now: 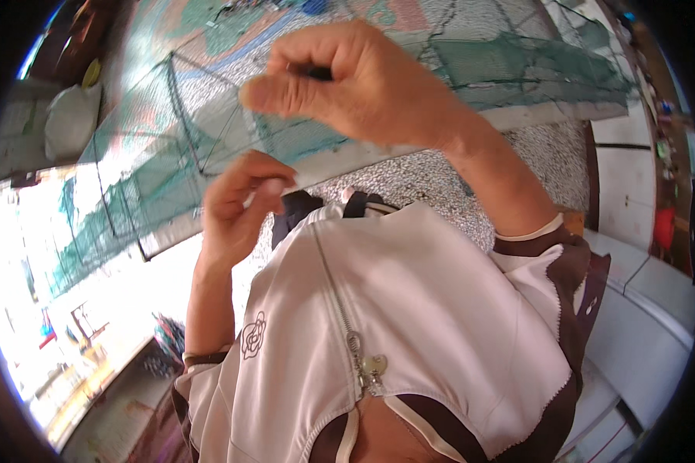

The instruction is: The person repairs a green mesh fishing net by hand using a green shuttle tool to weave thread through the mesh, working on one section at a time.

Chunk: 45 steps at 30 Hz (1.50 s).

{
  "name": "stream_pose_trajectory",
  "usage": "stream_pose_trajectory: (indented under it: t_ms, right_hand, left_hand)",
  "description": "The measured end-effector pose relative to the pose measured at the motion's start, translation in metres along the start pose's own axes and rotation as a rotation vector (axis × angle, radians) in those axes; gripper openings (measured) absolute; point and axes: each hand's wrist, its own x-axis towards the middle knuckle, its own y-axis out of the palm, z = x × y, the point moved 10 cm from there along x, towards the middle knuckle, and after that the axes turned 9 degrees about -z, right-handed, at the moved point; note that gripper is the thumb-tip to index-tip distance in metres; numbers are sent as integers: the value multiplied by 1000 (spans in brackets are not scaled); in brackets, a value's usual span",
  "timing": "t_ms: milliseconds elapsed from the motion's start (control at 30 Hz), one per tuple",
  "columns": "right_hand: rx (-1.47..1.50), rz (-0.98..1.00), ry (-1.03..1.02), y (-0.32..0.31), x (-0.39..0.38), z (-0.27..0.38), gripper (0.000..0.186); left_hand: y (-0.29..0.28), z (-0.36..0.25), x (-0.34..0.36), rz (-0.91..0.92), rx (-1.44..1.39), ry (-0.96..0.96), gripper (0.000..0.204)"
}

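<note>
My right hand [340, 85] is raised at the upper middle, fingers curled and thumb pressed toward them; a dark spot shows in the curl, and I cannot make out what it holds. Lower and to the left, my left hand [239, 201] has its thumb and fingers drawn together, slightly blurred, its grip hidden. Behind both hands spreads green netting [517, 69] on dark frames, with thin cords running down near the hands.
The netting lies over a pale patterned floor and a ledge, with speckled flooring [529, 170] nearer me. A pale sack [73, 123] stands at the upper left. White cabinets [622, 181] and a red object [662, 228] are on the right. A cluttered bench is at lower left.
</note>
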Motion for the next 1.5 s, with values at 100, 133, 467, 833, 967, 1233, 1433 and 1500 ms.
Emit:
stream_pose_trajectory:
  t_ms: [100, 133, 467, 833, 967, 1233, 1433, 1500]
  right_hand:
    - [-68, -48, -81, -1, 15, 10, 42]
    - [-80, -95, -116, -5, 22, 15, 43]
    - [-4, -38, 82, -10, 35, 15, 37]
    - [-246, 12, 59, -21, 21, 9, 32]
    - [-250, 8, 15, -20, 24, 7, 30]
    - [-201, -21, -37, -19, 32, 7, 36]
    - [-158, -11, 69, -17, 34, 1, 34]
    - [-162, -12, 79, -18, 33, 1, 33]
  left_hand:
    - [3, 90, -18, 120, 331, -429, 13]
    - [7, 113, -22, 179, 405, -444, 15]
    - [36, 265, -1, 455, 1268, -110, 54]
    - [29, 268, 7, 300, 1013, -76, 15]
    - [6, 223, -13, 157, 664, -268, 19]
    - [-28, 101, -40, -32, -57, -563, 19]
    - [-33, 17, -1, -189, -26, -211, 20]
    - [-41, 8, 12, -298, 106, -171, 17]
